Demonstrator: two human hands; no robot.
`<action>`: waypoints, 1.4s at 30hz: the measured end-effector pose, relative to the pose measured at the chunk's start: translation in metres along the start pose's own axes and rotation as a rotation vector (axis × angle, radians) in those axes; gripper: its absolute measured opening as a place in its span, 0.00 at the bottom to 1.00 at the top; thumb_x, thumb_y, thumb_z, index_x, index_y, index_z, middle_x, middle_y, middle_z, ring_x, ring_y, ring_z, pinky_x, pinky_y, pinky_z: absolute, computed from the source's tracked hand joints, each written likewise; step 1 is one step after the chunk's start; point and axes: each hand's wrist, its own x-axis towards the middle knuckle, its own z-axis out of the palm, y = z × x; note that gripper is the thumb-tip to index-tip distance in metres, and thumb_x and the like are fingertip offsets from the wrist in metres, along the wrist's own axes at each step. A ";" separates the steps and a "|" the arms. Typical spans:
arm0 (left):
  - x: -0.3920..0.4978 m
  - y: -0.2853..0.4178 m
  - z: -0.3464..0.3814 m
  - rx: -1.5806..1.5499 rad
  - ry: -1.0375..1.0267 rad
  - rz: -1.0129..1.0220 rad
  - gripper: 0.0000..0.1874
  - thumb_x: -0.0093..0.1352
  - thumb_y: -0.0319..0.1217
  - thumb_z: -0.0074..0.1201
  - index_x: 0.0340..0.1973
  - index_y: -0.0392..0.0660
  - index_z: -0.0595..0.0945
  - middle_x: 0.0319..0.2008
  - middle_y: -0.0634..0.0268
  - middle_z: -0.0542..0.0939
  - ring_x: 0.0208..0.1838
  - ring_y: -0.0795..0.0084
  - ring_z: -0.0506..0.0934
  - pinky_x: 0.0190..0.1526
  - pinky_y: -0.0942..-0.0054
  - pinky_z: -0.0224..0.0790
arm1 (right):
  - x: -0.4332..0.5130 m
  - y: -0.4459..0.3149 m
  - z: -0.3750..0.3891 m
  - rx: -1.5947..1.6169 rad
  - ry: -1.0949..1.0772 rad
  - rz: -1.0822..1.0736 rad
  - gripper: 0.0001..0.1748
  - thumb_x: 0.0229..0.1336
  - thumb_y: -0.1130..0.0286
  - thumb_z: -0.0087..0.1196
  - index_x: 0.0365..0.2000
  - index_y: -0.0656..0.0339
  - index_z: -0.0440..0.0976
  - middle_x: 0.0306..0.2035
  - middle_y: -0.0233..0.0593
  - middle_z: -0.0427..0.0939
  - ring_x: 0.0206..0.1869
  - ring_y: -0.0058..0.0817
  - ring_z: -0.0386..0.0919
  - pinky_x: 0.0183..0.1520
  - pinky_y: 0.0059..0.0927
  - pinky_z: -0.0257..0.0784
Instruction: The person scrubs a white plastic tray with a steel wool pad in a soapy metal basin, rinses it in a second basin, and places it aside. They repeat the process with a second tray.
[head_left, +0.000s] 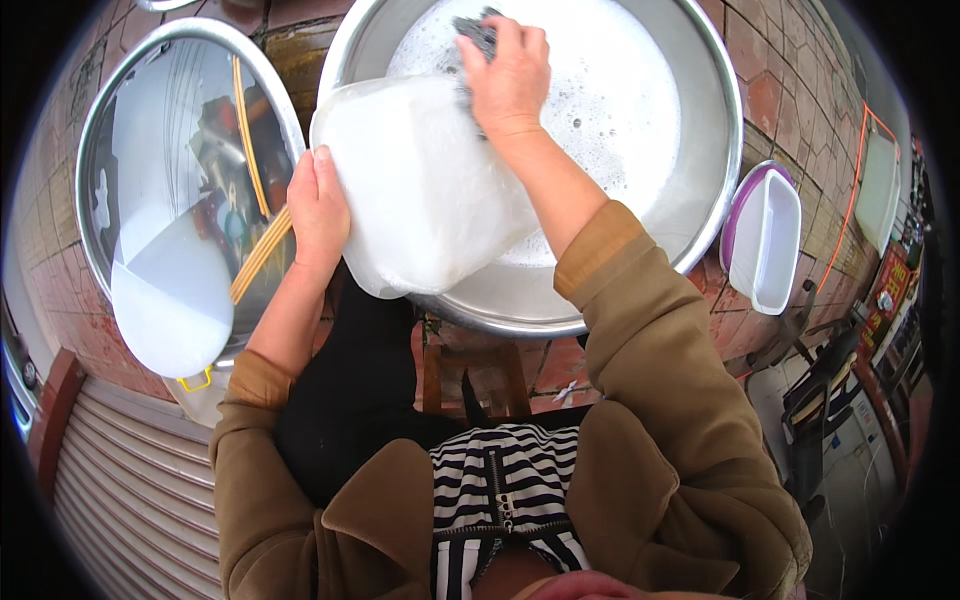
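Observation:
My left hand (319, 214) grips the left edge of a white plastic container (427, 187), thumb on its near face. The container is tilted over the near left rim of a large round metal basin (709, 90). White soapy water with bubbles (615, 105) fills the basin's bottom. Over the container's far edge, my right hand (514, 82) holds a dark grey scouring pad (476, 34), probably steel wool, which looks blurred. The fingertips partly hide the pad. My right forearm crosses in front of the container's right side.
Left, a second metal basin (94, 165) holds water, wooden sticks (251, 142) and a white rounded board (172, 300) with a yellow handle (196, 379). White rectangular (780, 240) and purple-rimmed (731, 217) tubs stand right. A wooden stool (433, 382) is below, on red paving.

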 end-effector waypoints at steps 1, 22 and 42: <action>0.000 -0.001 0.001 -0.004 0.016 0.030 0.21 0.83 0.39 0.40 0.34 0.34 0.74 0.25 0.54 0.73 0.30 0.67 0.68 0.38 0.63 0.67 | 0.000 0.024 -0.003 -0.111 -0.026 0.115 0.23 0.56 0.55 0.68 0.49 0.52 0.78 0.48 0.41 0.71 0.53 0.42 0.71 0.57 0.46 0.67; 0.000 -0.003 0.002 -0.035 0.032 -0.009 0.21 0.83 0.38 0.39 0.36 0.33 0.75 0.28 0.54 0.77 0.33 0.66 0.70 0.42 0.65 0.68 | 0.010 0.102 0.005 -0.438 -0.093 0.213 0.24 0.64 0.52 0.61 0.54 0.54 0.74 0.53 0.45 0.70 0.57 0.42 0.68 0.58 0.47 0.64; 0.000 0.003 0.002 -0.015 0.054 -0.032 0.20 0.83 0.38 0.38 0.37 0.33 0.75 0.29 0.58 0.76 0.34 0.71 0.69 0.42 0.68 0.68 | 0.017 0.097 0.002 -0.319 -0.184 0.389 0.22 0.67 0.54 0.57 0.52 0.59 0.74 0.48 0.48 0.72 0.52 0.43 0.73 0.54 0.46 0.71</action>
